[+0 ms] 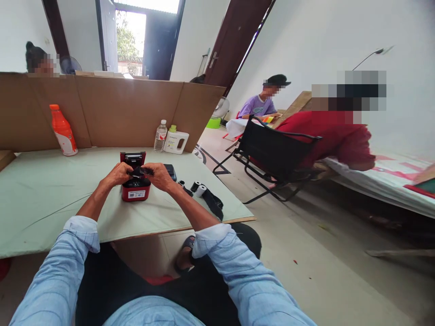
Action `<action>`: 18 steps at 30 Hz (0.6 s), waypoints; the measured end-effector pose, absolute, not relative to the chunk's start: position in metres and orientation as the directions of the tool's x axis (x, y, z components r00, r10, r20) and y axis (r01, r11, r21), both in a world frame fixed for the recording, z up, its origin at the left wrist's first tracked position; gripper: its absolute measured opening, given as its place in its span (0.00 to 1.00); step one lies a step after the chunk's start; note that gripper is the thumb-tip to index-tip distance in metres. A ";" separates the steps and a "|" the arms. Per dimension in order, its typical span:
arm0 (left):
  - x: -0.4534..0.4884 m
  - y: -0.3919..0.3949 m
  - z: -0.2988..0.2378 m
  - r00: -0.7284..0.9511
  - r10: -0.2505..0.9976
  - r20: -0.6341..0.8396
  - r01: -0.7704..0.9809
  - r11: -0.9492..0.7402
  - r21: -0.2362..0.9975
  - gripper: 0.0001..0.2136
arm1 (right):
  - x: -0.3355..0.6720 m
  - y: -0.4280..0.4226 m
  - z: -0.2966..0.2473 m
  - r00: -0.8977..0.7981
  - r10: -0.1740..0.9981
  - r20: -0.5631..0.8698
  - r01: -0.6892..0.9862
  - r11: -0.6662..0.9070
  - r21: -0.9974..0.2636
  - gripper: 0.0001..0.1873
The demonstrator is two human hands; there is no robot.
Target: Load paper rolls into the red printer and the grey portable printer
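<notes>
A small red and black printer (135,189) stands on the pale green table (50,190) with its lid (132,158) raised. Just above its open top, my left hand (118,174) and my right hand (158,175) meet, both pinched on a small dark part (140,171) between the fingertips. To the right of the printer lie a white paper roll (201,190), a dark roll (195,185), a black strap (214,203) and a dark device (170,171).
A cardboard screen (112,108) backs the table, with an orange bottle (63,131), a clear water bottle (160,136) and a white jug (176,142) before it. A black folding chair (272,158) and seated people are to the right; another person is behind the screen.
</notes>
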State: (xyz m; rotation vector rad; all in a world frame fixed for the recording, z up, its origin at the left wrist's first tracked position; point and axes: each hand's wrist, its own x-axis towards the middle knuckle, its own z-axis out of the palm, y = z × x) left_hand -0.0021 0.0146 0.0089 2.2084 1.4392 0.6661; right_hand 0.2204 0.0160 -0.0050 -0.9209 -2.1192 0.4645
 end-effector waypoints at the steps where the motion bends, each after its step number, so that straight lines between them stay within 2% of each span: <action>1: -0.001 0.015 0.008 0.337 0.925 0.177 0.726 -0.375 0.577 0.09 | 0.220 0.016 -0.003 -0.455 0.738 0.498 0.470 0.674 -0.570 0.20; 7: 0.001 0.027 0.001 0.286 0.945 0.157 0.764 -0.324 0.558 0.02 | 0.216 0.016 0.003 -0.500 0.744 0.444 0.558 0.669 -0.491 0.22; 13: 0.003 0.029 0.003 0.329 0.936 0.124 0.783 -0.344 0.519 0.06 | 0.212 0.014 0.000 -0.512 0.760 0.400 0.618 0.649 -0.443 0.22; 18: -0.001 0.025 0.003 0.370 0.920 0.127 0.763 -0.379 0.524 0.06 | 0.210 0.016 -0.008 -0.509 0.731 0.454 0.581 0.681 -0.446 0.18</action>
